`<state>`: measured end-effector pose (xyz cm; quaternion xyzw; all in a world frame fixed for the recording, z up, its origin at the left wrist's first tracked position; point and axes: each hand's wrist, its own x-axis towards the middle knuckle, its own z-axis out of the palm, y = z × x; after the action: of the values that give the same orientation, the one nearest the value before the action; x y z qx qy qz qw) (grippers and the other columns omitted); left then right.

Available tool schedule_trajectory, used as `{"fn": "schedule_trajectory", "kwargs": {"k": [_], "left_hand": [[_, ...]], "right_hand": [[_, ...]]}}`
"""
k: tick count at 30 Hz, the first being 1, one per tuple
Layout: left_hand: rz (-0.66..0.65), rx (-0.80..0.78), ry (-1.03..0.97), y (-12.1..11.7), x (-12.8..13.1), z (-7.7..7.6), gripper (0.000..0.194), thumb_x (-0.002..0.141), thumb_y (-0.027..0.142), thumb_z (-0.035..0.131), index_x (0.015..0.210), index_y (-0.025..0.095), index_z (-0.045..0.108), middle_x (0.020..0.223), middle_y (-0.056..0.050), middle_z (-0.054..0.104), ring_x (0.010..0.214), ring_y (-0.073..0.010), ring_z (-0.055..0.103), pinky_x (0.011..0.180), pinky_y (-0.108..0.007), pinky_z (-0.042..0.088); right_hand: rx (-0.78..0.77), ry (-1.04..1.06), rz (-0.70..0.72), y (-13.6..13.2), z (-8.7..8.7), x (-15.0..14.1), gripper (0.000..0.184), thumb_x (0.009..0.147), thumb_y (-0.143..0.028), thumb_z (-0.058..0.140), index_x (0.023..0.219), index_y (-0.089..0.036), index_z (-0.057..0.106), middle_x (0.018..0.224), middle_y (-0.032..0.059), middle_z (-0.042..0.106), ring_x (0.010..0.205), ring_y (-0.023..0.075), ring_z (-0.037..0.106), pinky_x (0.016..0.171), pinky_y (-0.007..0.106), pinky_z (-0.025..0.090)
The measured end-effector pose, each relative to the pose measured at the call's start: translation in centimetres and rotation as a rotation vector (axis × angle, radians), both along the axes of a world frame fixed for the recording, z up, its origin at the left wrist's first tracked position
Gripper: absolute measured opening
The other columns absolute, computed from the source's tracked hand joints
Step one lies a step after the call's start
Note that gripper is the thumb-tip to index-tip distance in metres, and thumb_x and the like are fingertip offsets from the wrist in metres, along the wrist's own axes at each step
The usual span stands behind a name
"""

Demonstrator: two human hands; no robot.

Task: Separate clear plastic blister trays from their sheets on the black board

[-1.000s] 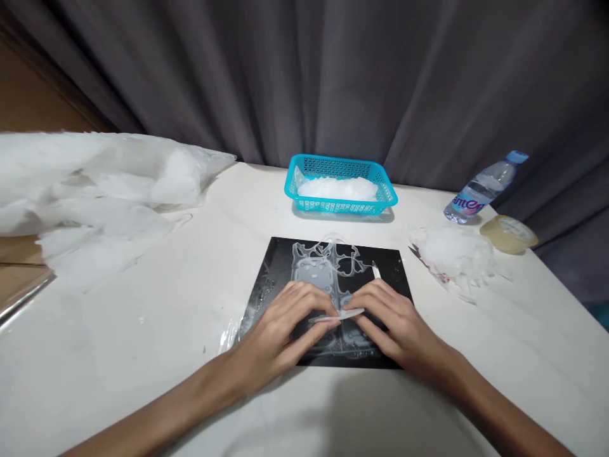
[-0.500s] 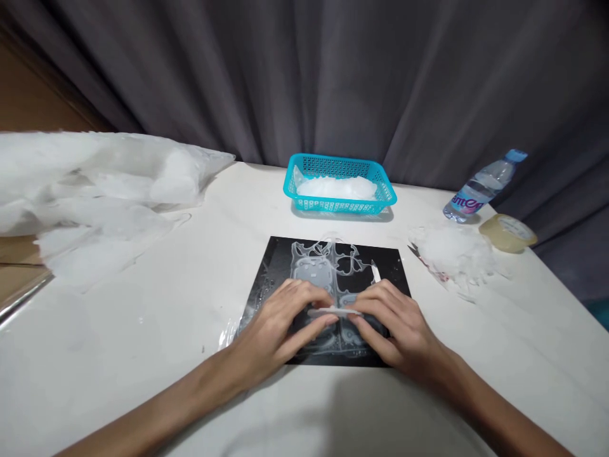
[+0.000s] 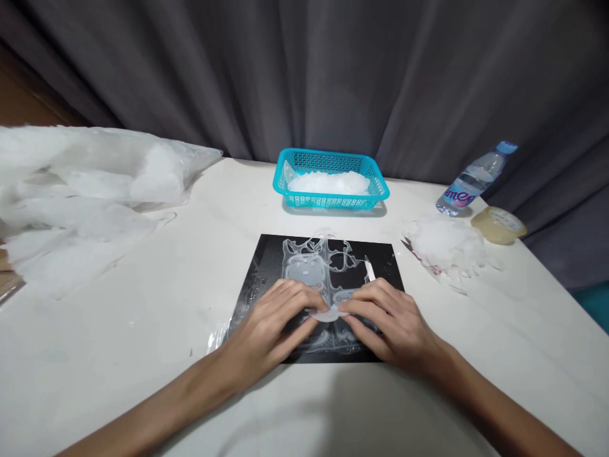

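Between both hands is a small, translucent white silicone-like piece, its rounded edge turned towards me. My left hand pinches its left end between thumb and fingers. The other end is pinched by my right hand. Both hands hover over a black board. On that board lies a clear moulded sheet with rounded shapes and a torn, web-like edge at its far side. A slim white-handled blade rests just beyond my right fingers, partly hidden by them.
A turquoise basket holding white translucent pieces stands at the back. Bulky clear plastic bags lie at left. On the right are a water bottle, a roll of tape, a heap of clear scraps and a dark pointed tool tip.
The held piece has tilted, from edge-on to showing more of its curved face. Both hands keep their pinch. The whole view has shifted slightly, moving the table things leftward.
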<state>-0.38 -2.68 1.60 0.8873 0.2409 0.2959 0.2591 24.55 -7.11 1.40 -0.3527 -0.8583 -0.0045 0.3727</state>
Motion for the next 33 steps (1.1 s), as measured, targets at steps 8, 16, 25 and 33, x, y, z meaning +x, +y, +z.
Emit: {"fn": "schedule_trajectory", "kwargs": {"k": [8,16,25,33], "left_hand": [[0.01,-0.063,-0.028,-0.06,-0.1,-0.22,0.021,0.102,0.008,0.055,0.117,0.023,0.057,0.112,-0.003,0.069,0.107,-0.0188,0.063,0.097,-0.034,0.045],[0.03,-0.069,-0.041,-0.11,0.21,0.04,0.018,0.1,0.01,0.06,0.114,0.023,0.057,0.109,-0.003,0.068,0.104,-0.0187,0.063,0.095,-0.034,0.045],[0.008,-0.031,0.003,-0.1,0.11,0.34,0.017,0.103,0.014,0.057,0.117,0.022,0.062,0.111,-0.004,0.071,0.105,-0.0195,0.063,0.094,-0.034,0.047],[0.004,0.029,-0.049,-0.15,0.08,0.33,0.02,0.101,0.013,0.061,0.119,0.022,0.064,0.108,-0.004,0.072,0.102,-0.0197,0.063,0.092,-0.035,0.046]], "right_hand": [[-0.11,-0.138,-0.035,0.64,0.03,0.63,0.017,0.105,-0.021,0.054,0.114,-0.013,0.066,0.102,0.0115,0.07,0.093,0.0239,0.063,0.078,0.036,0.055],[-0.1,-0.159,-0.006,0.66,-0.16,0.84,0.016,0.104,-0.015,0.052,0.112,-0.013,0.066,0.101,0.0105,0.07,0.093,0.0233,0.061,0.078,0.036,0.054],[-0.032,-0.131,0.0,0.44,0.21,0.59,0.014,0.103,-0.014,0.054,0.11,-0.014,0.066,0.096,0.0099,0.071,0.087,0.0213,0.062,0.073,0.033,0.053],[-0.028,-0.096,0.02,0.3,0.13,0.47,0.016,0.102,-0.008,0.053,0.112,-0.013,0.064,0.097,0.0104,0.072,0.088,0.0214,0.065,0.074,0.033,0.055]]}}
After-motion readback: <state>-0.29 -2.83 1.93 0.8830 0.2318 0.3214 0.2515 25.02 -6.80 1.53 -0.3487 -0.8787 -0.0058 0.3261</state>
